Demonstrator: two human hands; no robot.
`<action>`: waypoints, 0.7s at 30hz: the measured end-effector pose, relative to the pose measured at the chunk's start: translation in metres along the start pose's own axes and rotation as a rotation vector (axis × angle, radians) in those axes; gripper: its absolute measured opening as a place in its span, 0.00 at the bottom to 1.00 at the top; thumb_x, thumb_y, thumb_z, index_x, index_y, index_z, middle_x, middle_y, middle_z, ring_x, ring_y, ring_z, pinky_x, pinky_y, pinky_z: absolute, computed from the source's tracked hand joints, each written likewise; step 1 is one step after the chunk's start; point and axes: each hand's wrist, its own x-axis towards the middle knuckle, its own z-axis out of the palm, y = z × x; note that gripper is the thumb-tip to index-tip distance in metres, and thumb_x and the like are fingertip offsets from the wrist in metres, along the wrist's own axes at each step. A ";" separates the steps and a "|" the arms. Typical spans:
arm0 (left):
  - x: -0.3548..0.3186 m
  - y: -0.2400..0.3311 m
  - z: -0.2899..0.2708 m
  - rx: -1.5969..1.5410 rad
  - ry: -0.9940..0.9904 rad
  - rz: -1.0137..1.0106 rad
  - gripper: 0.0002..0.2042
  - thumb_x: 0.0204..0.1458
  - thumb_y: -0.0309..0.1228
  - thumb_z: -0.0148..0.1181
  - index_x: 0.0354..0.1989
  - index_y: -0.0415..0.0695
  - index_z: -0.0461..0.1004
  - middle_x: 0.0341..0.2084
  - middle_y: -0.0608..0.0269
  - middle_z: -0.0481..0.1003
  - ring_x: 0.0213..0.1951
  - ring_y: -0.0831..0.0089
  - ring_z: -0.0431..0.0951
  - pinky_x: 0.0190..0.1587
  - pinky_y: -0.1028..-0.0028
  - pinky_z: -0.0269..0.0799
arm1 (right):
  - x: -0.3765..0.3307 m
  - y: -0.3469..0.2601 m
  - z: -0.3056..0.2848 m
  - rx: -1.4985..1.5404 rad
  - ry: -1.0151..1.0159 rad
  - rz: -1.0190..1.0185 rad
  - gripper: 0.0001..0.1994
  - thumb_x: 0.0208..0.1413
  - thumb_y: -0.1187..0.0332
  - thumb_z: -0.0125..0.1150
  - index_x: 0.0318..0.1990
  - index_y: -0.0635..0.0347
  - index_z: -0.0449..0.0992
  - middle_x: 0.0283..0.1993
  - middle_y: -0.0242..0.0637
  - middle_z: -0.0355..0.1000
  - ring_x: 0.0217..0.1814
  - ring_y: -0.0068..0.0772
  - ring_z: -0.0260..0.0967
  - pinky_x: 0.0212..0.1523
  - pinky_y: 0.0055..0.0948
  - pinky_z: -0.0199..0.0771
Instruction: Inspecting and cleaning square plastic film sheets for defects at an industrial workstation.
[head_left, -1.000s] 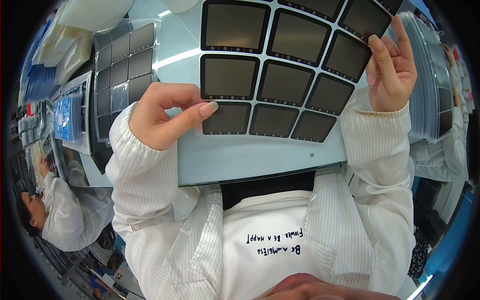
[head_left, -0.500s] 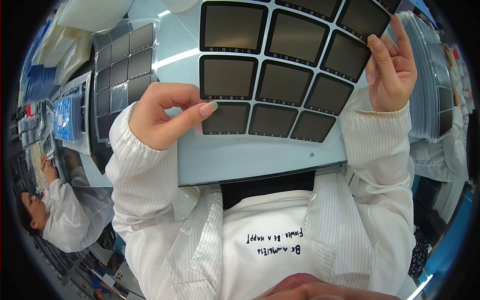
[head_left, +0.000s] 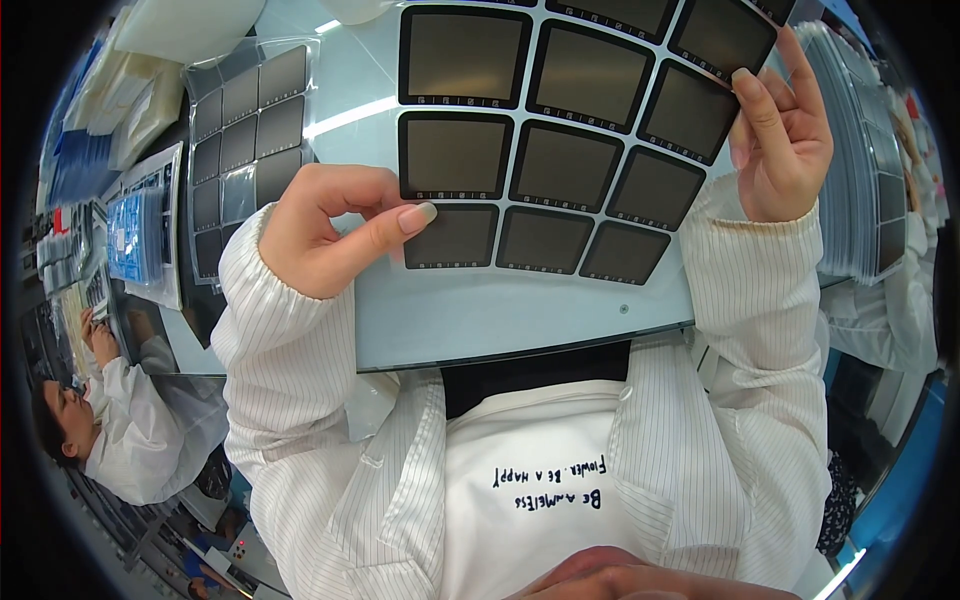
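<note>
A clear sheet [head_left: 520,116] with rows of dark, black-bordered rectangular panels is raised above the pale tabletop [head_left: 520,325]. On its left edge, close to the lower corner, my left hand [head_left: 335,230] pinches it between thumb and fingers. My right hand [head_left: 785,135] grips the right edge higher up, the thumb on the face and the other fingers partly behind. The sheet's far end runs out of the picture at the top.
Another panel sheet [head_left: 240,150] lies to the left, beside a blue film-covered stack [head_left: 135,235]. Stacked panel sheets [head_left: 850,160] stand at the right. White and yellowish foam pieces [head_left: 140,90] sit far left. A co-worker [head_left: 130,430] sits at the left.
The sheet has shifted very slightly to the left, and my right hand has moved a little with it. My left hand keeps its pinch. At the left, the co-worker's hands have moved a bit.
</note>
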 end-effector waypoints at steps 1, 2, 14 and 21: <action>0.000 0.000 0.000 0.017 0.003 0.016 0.13 0.51 0.31 0.54 0.20 0.34 0.72 0.15 0.59 0.73 0.20 0.75 0.73 0.25 0.78 0.67 | 0.000 0.000 0.001 -0.018 0.010 0.003 0.23 0.52 0.74 0.57 0.57 0.64 0.62 0.39 0.40 0.74 0.13 0.13 0.58 0.13 0.09 0.52; 0.000 0.000 0.000 0.018 0.004 0.016 0.13 0.51 0.31 0.54 0.20 0.34 0.72 0.15 0.59 0.73 0.20 0.75 0.73 0.25 0.78 0.67 | 0.000 0.000 0.000 -0.017 0.010 0.002 0.23 0.52 0.74 0.57 0.57 0.64 0.62 0.39 0.40 0.74 0.13 0.13 0.58 0.13 0.09 0.52; 0.001 0.003 0.001 0.038 -0.017 0.004 0.13 0.52 0.31 0.53 0.21 0.34 0.72 0.15 0.59 0.72 0.19 0.74 0.73 0.25 0.78 0.67 | 0.001 -0.002 0.005 -0.024 -0.015 0.002 0.23 0.52 0.73 0.57 0.56 0.64 0.62 0.33 0.37 0.74 0.12 0.12 0.57 0.13 0.09 0.53; 0.002 0.003 -0.001 -0.004 -0.024 -0.010 0.13 0.52 0.30 0.53 0.20 0.34 0.71 0.15 0.59 0.72 0.20 0.74 0.73 0.26 0.78 0.67 | 0.001 -0.006 0.017 0.216 0.040 0.076 0.27 0.49 0.82 0.55 0.58 0.70 0.57 0.23 0.34 0.69 0.11 0.11 0.53 0.10 0.10 0.47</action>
